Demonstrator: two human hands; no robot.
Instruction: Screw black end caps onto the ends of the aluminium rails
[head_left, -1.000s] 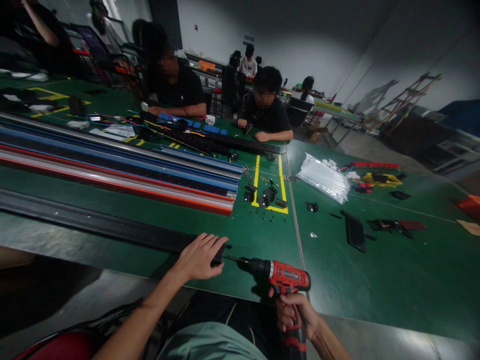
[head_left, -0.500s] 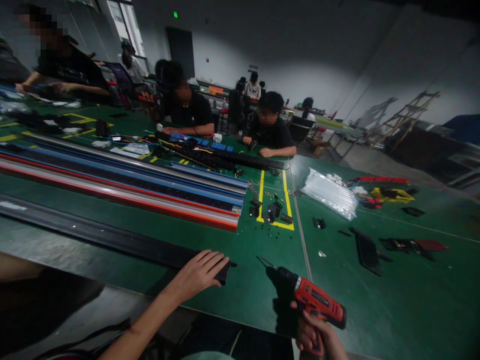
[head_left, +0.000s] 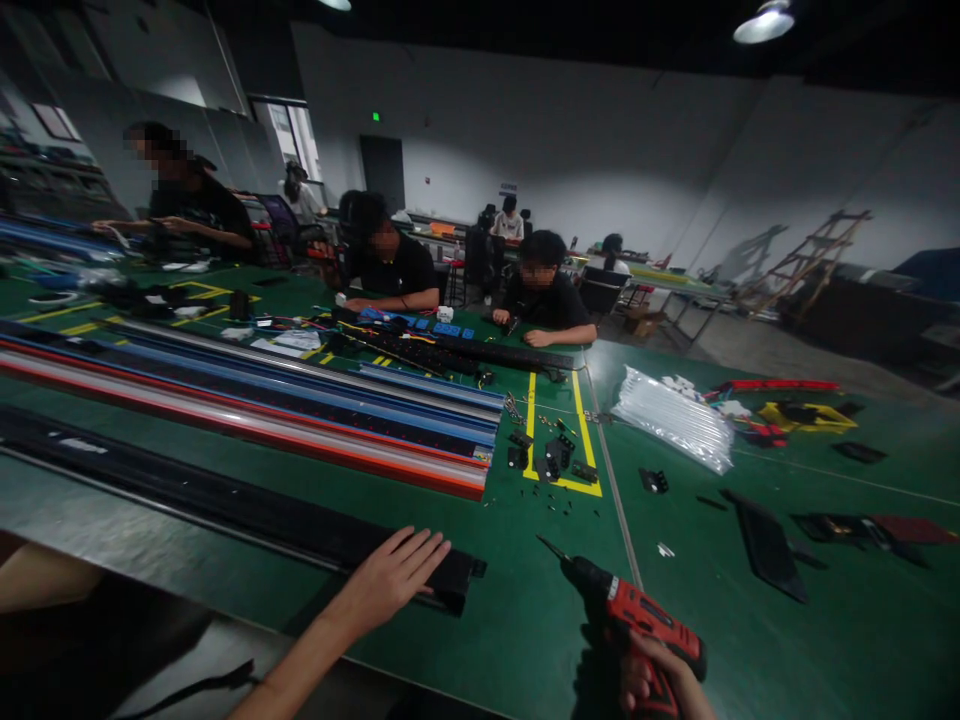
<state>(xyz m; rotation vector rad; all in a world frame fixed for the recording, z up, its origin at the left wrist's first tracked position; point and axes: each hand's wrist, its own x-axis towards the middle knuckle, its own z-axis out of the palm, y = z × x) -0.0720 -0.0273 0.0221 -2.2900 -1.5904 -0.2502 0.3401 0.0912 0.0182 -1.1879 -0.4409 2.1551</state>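
Note:
My left hand (head_left: 394, 578) lies flat with fingers stretched out on the near end of a long black rail (head_left: 225, 505) that runs left along the front of the green table (head_left: 525, 640). My right hand (head_left: 660, 685) is wrapped round the grip of a red and black cordless drill (head_left: 634, 620) at the bottom right. The drill's bit points up and to the left, a short way off the rail's end.
Long red, blue and grey profiles (head_left: 300, 420) lie behind the rail. Small black parts (head_left: 551, 460) sit in a yellow-taped square, a bag of clear tubes (head_left: 675, 418) to its right, a flat black piece (head_left: 765, 545) nearer. Several people sit across the table.
The drill has drawn back from the rail's end to the right, its bit now tilted up. My left hand has flattened on the rail. The camera has tilted upward.

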